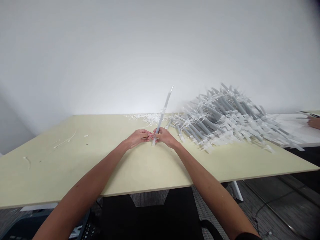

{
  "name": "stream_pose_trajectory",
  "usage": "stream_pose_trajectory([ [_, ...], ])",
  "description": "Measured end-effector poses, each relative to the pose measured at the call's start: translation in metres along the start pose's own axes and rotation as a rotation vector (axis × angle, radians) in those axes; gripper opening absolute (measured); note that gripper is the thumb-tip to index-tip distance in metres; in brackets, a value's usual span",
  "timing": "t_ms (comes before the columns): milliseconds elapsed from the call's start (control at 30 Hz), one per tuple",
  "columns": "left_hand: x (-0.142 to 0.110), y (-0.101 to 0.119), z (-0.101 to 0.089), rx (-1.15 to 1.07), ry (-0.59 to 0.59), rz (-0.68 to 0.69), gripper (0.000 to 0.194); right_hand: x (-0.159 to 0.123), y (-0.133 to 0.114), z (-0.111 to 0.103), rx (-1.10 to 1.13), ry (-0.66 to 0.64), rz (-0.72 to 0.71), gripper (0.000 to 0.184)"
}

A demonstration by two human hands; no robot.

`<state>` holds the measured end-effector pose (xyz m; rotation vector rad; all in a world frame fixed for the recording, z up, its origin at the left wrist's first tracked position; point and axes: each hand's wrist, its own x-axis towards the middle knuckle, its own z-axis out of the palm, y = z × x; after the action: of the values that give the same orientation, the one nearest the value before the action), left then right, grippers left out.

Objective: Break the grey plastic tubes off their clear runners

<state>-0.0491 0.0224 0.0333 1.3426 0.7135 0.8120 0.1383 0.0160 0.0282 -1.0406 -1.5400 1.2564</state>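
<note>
Two bare hands, the left hand (138,138) and the right hand (163,137), meet mid-table over a pale yellow-green tabletop (75,166); the fingertips of both are closed in a pinch on the lower end of a long, thin grey plastic rod (162,115), which stands tilted upward; the step in hand is work on this single rod, held apart from the tangled heap of grey-and-white plastic rods (220,125) just right; white plastic scraps (143,118) lie at the far edge, and a co-worker's hand (314,122) shows at far right.

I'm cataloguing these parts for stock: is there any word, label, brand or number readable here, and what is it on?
Nothing is readable: the grey plastic rod, left hand, right hand, pile of plastic pieces and pale yellow tabletop show no lettering; the dark keys at the bottom edge are too small to read.
</note>
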Motion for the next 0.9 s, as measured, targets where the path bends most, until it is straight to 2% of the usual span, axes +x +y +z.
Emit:
stream_pose_trajectory([
  [400, 0.003, -0.004, -0.003, 0.058, 0.035, 0.003, 0.031, -0.008, -0.011, -0.001, 0.095, -0.094, 0.000, 0.025],
  [633, 0.003, -0.008, 0.002, 0.202, 0.048, 0.041, 0.031, -0.008, -0.008, -0.003, 0.064, -0.081, -0.018, 0.028],
  [900, 0.001, 0.003, 0.006, 0.379, 0.087, 0.069, 0.033, -0.011, -0.011, -0.001, 0.207, -0.106, 0.029, 0.032],
])
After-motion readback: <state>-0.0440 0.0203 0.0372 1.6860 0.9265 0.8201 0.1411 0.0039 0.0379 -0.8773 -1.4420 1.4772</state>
